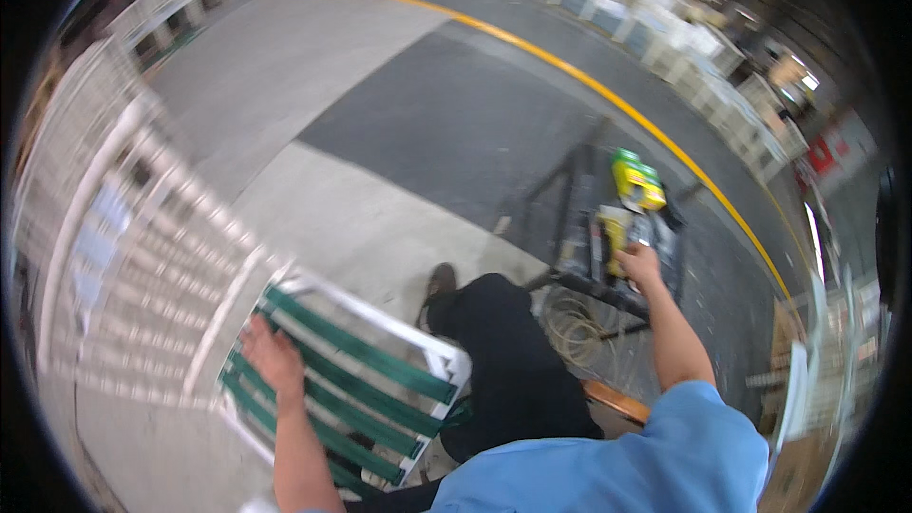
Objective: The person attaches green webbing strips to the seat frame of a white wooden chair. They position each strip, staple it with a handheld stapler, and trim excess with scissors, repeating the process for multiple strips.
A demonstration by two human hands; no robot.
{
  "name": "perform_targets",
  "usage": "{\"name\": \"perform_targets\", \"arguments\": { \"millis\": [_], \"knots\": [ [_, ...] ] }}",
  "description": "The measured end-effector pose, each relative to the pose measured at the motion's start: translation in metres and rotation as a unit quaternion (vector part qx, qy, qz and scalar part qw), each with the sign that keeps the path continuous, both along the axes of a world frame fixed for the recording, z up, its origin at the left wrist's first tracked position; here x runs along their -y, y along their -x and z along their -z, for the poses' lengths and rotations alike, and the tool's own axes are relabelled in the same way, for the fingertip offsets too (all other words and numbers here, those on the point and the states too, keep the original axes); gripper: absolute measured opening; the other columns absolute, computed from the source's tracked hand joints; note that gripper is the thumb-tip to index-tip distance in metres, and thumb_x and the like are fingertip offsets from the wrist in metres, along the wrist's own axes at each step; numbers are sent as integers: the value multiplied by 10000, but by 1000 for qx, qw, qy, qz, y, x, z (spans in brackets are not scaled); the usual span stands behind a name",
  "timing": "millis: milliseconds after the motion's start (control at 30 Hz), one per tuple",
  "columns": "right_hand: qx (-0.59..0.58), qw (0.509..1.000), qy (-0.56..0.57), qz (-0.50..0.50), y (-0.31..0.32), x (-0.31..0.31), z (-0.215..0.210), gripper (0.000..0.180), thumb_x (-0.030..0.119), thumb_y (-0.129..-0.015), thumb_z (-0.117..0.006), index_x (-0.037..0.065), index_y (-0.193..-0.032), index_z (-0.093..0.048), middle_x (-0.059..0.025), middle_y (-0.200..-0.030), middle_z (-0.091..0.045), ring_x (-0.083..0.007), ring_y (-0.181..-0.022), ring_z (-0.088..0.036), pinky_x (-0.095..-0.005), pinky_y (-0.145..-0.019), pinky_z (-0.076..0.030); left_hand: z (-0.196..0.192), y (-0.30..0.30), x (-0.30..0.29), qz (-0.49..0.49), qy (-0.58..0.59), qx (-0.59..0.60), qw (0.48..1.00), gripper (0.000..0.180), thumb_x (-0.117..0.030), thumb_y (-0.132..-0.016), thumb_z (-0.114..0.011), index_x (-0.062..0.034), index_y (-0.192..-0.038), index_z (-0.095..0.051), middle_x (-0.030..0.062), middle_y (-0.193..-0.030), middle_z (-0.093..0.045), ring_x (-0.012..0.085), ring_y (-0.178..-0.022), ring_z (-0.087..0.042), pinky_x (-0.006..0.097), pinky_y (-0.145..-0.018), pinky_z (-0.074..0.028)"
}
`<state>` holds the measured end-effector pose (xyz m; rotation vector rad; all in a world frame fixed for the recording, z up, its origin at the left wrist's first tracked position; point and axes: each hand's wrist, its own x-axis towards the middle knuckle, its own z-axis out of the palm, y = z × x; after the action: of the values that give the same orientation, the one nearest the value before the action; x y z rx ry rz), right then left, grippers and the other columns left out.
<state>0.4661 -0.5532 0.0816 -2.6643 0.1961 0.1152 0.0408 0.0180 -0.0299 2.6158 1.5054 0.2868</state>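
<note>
My left hand rests flat on a white frame with green slats that lies low at my left. Its fingers are spread over a green slat. My right hand reaches forward to a dark metal cart and touches a yellow tool lying in the cart; whether the fingers grip it is unclear. A yellow and green box sits at the cart's far end. My black trouser leg and brown shoe show between the two hands.
Stacks of white frames fill the left side. A coil of cable lies under the cart. A yellow floor line curves across the grey concrete. More white frames line the far right, and cardboard stands at the lower right.
</note>
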Motion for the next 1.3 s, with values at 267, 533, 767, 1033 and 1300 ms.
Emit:
{"name": "perform_targets", "arguments": {
  "millis": [267, 533, 767, 1033, 1300],
  "knots": [
    [-92, 976, -188, 51, -52, -22, 21, 337, 57, -805, -774, -2, -1128, -693, -88, -957, -702, -267, -799, -671, -427, -702, -533, 5, 6, -4, -5, -36, 74, 997, 617, -187, -1015, -618, -87, -1601, -452, 103, -1681, -413, 410, -1567, -327, 591, -1290, -218],
    [-63, 935, -337, -91, -1, -74, -51, 546, 23, -862, -753, 29, -1380, -582, -79, -1222, -670, -251, -1047, -650, -408, -880, -534, -2, 10, -2, -18, 25, 74, 997, 602, -214, -1032, -570, -98, -1609, -441, 74, -1696, -377, 378, -1590, -273, 550, -1316, -179],
    [-252, 843, -320, -350, 101, -246, -136, 358, 283, -987, -775, 70, -1255, -669, -25, -961, -706, -137, -723, -607, -320, -628, -505, 2, 14, -4, -24, 46, 107, 993, 622, -211, -1012, -588, -99, -1607, -447, 69, -1696, -382, 373, -1599, -255, 557, -1315, -187],
    [-387, 756, -325, -416, 245, -479, -41, 420, 397, -986, -781, 35, -1165, -666, -28, -867, -652, -132, -623, -589, -315, -553, -508, 7, 21, -5, -18, 45, 154, 987, 627, -199, -989, -619, -94, -1587, -462, 64, -1688, -392, 383, -1586, -284, 569, -1306, -208],
    [-353, 774, -274, -449, 297, -554, 27, 412, 383, -994, -769, 25, -1167, -658, -53, -936, -693, -133, -566, -604, -308, -480, -496, 12, 24, -8, -27, 86, 165, 982, 658, -200, -995, -607, -123, -1622, -422, 40, -1713, -352, 345, -1610, -238, 543, -1326, -160]
  ]
}}
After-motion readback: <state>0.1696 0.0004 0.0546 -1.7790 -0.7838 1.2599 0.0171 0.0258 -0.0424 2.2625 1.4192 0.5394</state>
